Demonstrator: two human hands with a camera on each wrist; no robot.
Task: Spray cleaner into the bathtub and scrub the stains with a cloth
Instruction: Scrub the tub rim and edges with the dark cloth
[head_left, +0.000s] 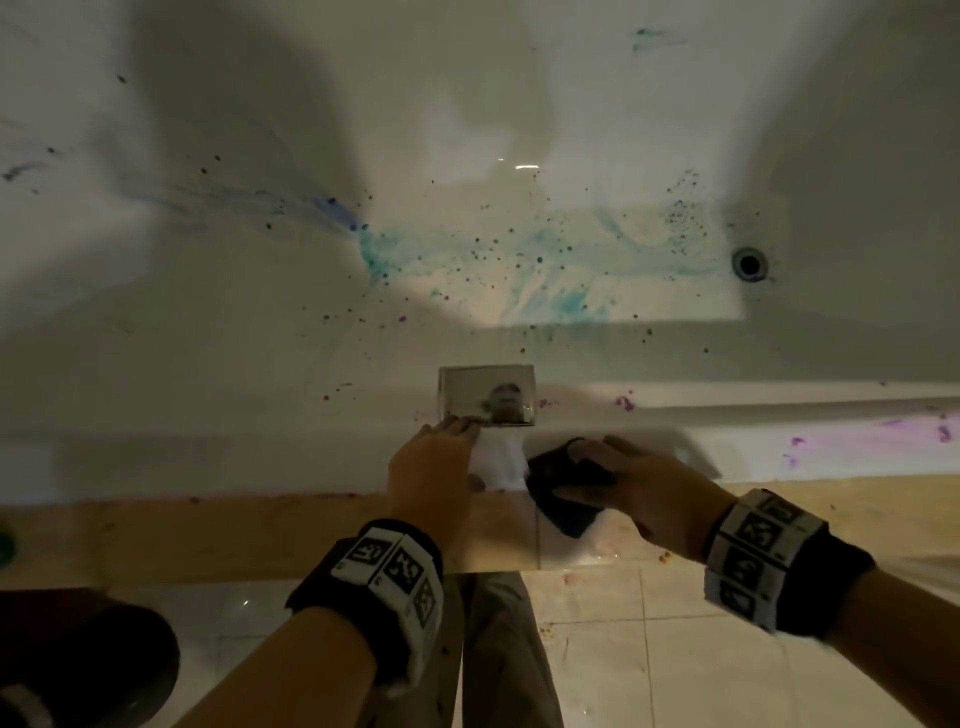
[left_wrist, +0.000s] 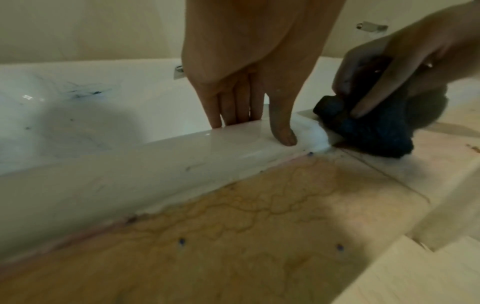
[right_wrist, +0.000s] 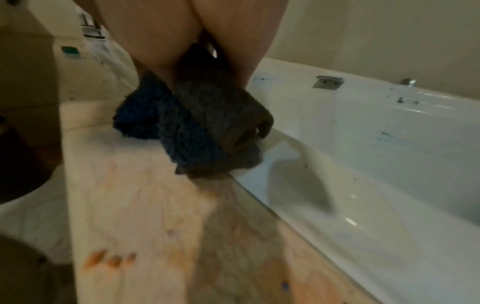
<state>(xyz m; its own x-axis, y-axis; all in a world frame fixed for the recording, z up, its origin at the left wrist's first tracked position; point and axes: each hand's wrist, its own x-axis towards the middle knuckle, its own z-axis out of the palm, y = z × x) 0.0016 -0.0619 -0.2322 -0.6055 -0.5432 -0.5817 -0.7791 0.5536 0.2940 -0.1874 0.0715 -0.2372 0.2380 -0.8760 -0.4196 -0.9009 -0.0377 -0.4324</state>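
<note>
White bathtub (head_left: 519, 130), glossy, spattered: blue-teal smear across the floor (head_left: 561, 260), dark specks around it, drain (head_left: 749, 264) at the right end. Purple marks (head_left: 623, 402) on the near rim toward the right. Marbled tan ledge (left_wrist: 233, 226) runs along the rim's outer edge, veined, stained orange in spots. Pale tiled floor (head_left: 649, 649) below. Left hand (head_left: 431, 467) flat on the near rim, fingers straight and together over the inner edge, thumb pressed on top. Right hand (head_left: 639, 483) just beside it, fingers curled round a bunched dark blue cloth (head_left: 566, 493), pressing it where rim meets ledge. White foam patch (left_wrist: 311, 131) between thumb and cloth. Chrome fittings (right_wrist: 327, 81) on the far rim.
</note>
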